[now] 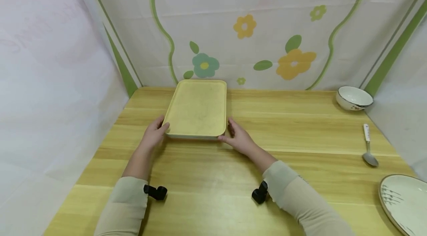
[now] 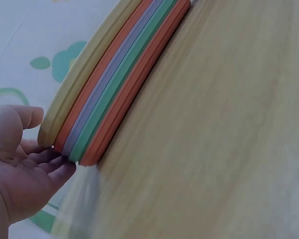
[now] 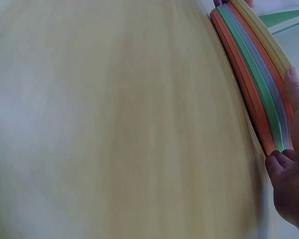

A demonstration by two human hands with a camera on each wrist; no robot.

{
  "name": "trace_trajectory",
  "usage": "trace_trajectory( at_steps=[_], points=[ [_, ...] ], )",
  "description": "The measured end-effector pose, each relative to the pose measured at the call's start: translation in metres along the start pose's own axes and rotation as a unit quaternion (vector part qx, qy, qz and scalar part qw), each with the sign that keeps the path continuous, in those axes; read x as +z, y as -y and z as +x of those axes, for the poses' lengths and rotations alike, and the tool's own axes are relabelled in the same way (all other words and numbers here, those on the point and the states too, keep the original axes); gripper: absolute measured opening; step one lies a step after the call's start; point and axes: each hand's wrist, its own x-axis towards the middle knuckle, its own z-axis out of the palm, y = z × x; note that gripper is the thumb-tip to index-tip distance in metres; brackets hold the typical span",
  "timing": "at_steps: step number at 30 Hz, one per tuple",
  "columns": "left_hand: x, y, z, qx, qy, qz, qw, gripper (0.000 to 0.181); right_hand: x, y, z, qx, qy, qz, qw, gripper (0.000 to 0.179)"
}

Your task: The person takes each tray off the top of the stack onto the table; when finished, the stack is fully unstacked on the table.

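A stack of rectangular trays point(image 1: 197, 108) lies at the back of the table, with a yellow one on top. From the side, the left wrist view shows orange, purple, green and red-orange trays point(image 2: 97, 104) beneath the yellow one. At the near left corner my left hand point(image 1: 155, 134) grips the stack, thumb by the top rim and fingers against the side. My right hand point(image 1: 238, 138) holds the near right corner, its thumb at the front edge; in the right wrist view its fingers touch the lower trays point(image 3: 254, 84).
A white bowl point(image 1: 354, 98) stands at the back right of the wooden table point(image 1: 207, 184). In front of it lie a spoon point(image 1: 368, 147) with a white handle and a white plate point(image 1: 408, 200). A flowered curtain point(image 1: 220, 17) hangs right behind the trays.
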Motion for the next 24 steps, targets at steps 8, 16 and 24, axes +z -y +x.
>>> trace_trajectory(
  at_steps=[8,16,24],
  points=[
    [0.004,0.012,0.000,-0.001,-0.020,-0.078,0.9968,0.050,0.007,0.002,-0.001,-0.011,-0.005,0.008,0.9999,0.096],
    [0.002,0.017,-0.001,0.013,-0.022,-0.092,0.9954,0.054,0.010,0.002,-0.001,-0.005,-0.008,0.001,1.0000,0.090],
    [0.002,0.009,-0.003,0.018,-0.033,-0.115,0.9927,0.057,0.009,0.003,-0.001,-0.013,-0.013,0.000,0.9998,0.086]
  ],
)
